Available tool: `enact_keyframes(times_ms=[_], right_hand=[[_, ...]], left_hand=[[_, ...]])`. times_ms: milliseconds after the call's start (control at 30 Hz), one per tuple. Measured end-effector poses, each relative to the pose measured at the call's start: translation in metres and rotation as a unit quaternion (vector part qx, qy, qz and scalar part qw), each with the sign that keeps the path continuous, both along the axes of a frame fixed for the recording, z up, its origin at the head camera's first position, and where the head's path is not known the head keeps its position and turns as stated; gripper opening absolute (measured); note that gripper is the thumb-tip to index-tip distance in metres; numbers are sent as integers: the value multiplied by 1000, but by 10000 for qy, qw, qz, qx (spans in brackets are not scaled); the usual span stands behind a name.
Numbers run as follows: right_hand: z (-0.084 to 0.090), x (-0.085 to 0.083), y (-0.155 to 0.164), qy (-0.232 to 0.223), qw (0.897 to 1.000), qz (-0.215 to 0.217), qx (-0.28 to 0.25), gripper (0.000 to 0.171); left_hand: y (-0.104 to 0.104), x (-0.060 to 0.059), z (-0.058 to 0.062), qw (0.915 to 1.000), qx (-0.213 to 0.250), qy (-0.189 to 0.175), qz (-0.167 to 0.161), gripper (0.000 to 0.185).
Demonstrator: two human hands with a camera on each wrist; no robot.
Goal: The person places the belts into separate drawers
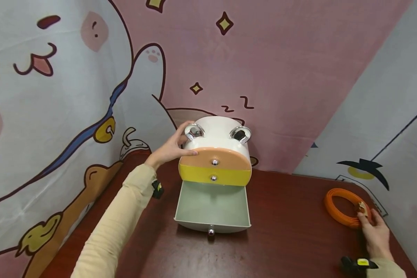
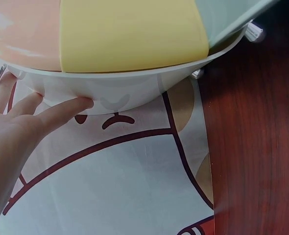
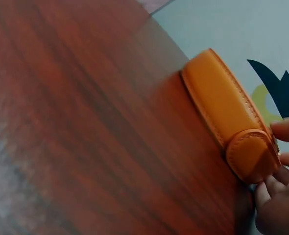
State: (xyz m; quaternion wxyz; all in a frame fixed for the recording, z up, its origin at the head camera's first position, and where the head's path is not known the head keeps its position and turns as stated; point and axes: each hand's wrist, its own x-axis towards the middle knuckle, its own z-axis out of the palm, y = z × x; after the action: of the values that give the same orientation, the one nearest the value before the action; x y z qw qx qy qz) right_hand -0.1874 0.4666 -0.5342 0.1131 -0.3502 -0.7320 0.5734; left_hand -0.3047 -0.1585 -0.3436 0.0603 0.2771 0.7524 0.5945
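In the head view a small frog-like drawer box (image 1: pixel 217 135) stands on the table, with a white body and two silvery ring-shaped ears. My left hand (image 1: pixel 172 148) holds its upper left side, thumb over the front edge. Other fingers (image 2: pixel 68 108) lie along the white side wall in the left wrist view. The pale green bottom drawer (image 1: pixel 212 204) is pulled out; the orange and yellow drawers above it are closed. Far to the right, my right hand (image 1: pixel 377 235) pinches a coiled orange belt (image 1: pixel 337 216) near its metal buckle. Stitched edges and a rounded belt tip (image 3: pixel 252 155) show in the right wrist view.
The dark red wooden table (image 1: pixel 281 231) spans the lower part of the head view. A printed cartoon cloth (image 1: pixel 281 77) hangs behind it and along both sides, close to the table's edges.
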Motion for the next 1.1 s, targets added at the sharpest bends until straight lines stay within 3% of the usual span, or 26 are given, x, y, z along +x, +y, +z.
enact_keyframes(times_ms=[100,300,433,667,733,933,1100], right_hand=[[-2,0,6,-92,9992,306,-234,77],[-3,-7,8,-120,9944,784,-701,85],[-1,-8,1,18,9945,786,-695,81],[8,-9,-18,-192,9983,491,-264,77],[7,-9,-20,-94,9990,335,-269,69],[5,-9,-24,218,9977,107,-632,22],[3,-9,-30,349,9973,168,-626,16]], left_hand=[[1,-6,-7,10000,19,14,36,98],[-1,-6,-8,9999,11,96,29,97],[0,-6,-8,10000,31,83,35,97],[1,-7,-8,9999,23,107,13,97],[1,-7,-8,9999,27,103,9,97],[1,-6,-7,10000,-4,26,45,97],[3,6,6,10000,28,-25,-4,97]])
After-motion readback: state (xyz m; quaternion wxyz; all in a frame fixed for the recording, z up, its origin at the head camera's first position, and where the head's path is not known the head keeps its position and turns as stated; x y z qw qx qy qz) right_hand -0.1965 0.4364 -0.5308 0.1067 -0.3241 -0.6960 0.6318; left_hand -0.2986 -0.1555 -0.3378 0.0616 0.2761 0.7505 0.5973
